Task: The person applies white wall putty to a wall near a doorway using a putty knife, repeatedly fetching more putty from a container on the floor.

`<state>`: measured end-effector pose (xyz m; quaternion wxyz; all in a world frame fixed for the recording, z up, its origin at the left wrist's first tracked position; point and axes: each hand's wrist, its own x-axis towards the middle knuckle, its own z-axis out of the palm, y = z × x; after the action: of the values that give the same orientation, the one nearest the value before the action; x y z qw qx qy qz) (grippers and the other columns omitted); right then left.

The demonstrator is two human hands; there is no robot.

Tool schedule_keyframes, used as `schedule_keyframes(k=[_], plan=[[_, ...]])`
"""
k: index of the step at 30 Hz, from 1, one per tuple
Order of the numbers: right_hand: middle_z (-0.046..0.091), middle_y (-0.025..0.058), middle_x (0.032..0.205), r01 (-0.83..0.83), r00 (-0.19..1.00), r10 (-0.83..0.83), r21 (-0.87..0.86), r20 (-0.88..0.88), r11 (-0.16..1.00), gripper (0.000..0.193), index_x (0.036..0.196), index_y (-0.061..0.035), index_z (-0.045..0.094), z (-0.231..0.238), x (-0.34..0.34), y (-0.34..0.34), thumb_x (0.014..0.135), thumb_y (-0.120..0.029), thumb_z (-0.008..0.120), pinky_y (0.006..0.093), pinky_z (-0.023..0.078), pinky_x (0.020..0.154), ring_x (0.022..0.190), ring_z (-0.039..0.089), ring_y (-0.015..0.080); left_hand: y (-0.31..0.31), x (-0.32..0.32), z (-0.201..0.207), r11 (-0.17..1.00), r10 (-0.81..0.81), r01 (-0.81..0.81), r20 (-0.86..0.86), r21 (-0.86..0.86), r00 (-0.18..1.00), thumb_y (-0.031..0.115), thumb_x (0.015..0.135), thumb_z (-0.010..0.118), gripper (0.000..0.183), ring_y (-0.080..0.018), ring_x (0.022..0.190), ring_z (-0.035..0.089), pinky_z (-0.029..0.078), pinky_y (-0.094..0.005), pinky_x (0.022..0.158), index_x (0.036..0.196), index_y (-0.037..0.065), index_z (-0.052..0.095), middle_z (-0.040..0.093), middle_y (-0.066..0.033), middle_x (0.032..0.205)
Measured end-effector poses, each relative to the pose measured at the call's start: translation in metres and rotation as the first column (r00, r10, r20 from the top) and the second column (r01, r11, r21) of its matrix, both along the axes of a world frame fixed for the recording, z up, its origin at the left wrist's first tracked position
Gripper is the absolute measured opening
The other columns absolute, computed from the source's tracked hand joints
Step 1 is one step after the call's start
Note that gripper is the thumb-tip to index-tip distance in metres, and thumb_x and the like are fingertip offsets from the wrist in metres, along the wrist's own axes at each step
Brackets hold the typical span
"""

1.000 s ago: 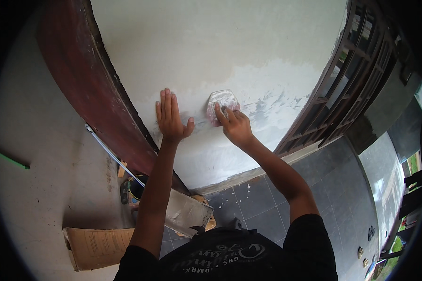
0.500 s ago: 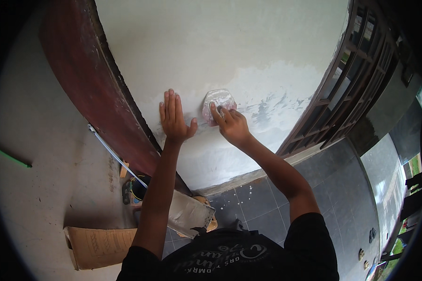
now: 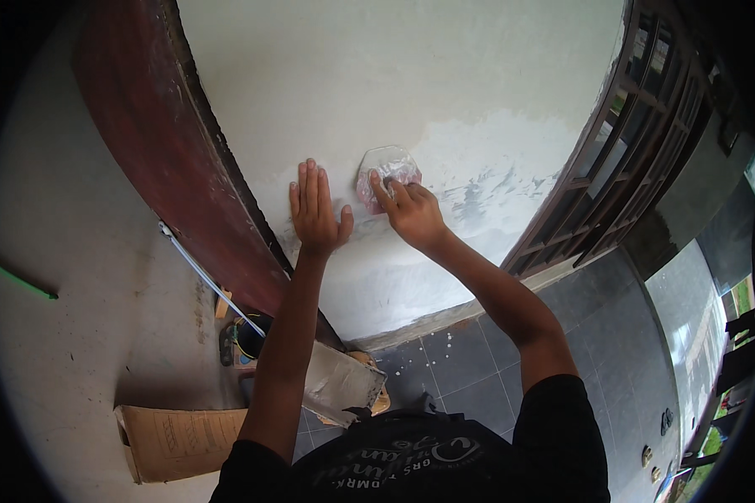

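A pale wall [image 3: 377, 84] stands before me, with a whiter, damp-looking patch of filler and grey smears at its middle right. My left hand [image 3: 316, 214] lies flat against it, fingers together and pointing up, thumb out to the side. My right hand [image 3: 413, 214] grips a putty scraper [image 3: 387, 163], a flat translucent blade with rounded corners, smeared white and pinkish. Its face is against the wall, just right of my left hand. My index finger stretches along the blade; the rest of the grip is partly hidden.
A dark red door frame [image 3: 155, 151] borders the wall on the left, a brown barred window [image 3: 612, 159] on the right. Below lie a cardboard box [image 3: 180, 440], a plaster-covered board [image 3: 340, 381] and grey floor tiles [image 3: 461, 360] with white drips.
My right hand and the scraper have slid slightly up and left along the wall. The left hand stays flat in nearly the same place.
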<state>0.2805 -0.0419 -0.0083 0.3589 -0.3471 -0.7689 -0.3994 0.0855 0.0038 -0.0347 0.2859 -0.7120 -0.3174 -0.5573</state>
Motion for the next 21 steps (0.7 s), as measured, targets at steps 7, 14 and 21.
schedule_keyframes(k=[7,14,21], plan=[[0.063,0.0158,0.095,-0.088,0.991,0.078,-0.093,-0.106,0.992,0.066,0.13,-0.0061,0.054,0.022,-0.001,-0.028,0.065,-0.002,0.063,0.0328,0.054,0.062,0.066,0.065,0.022,-0.002,-0.002,0.0,1.0,0.011,-0.011,-0.009,-0.007,1.0,0.029,0.09,0.039,0.059,-0.0371,0.137,0.035,0.019,-0.0483,0.113,0.134,-0.012,0.041,0.04,-0.0263,0.143],[0.061,0.014,0.093,-0.032,0.999,0.032,0.021,-0.021,0.999,0.065,0.129,-0.0024,0.053,0.03,-0.01,0.002,0.065,0.0,0.062,0.0321,0.053,0.059,0.063,0.06,0.0214,-0.002,-0.001,0.001,1.0,0.021,-0.021,-0.015,-0.009,1.0,0.027,0.09,0.04,0.059,-0.0376,0.137,0.035,0.019,-0.0488,0.113,0.134,-0.012,0.04,0.04,-0.0262,0.143],[0.06,0.014,0.092,-0.107,0.993,0.097,-0.17,-0.063,0.98,0.067,0.132,-0.0057,0.052,-0.036,0.018,-0.029,0.066,-0.007,0.065,0.0341,0.054,0.064,0.067,0.063,0.0237,-0.002,-0.003,0.001,0.999,0.04,-0.04,-0.022,-0.001,0.999,0.026,0.088,0.043,0.06,-0.0379,0.137,0.035,0.019,-0.0487,0.112,0.133,-0.012,0.04,0.04,-0.0265,0.143]])
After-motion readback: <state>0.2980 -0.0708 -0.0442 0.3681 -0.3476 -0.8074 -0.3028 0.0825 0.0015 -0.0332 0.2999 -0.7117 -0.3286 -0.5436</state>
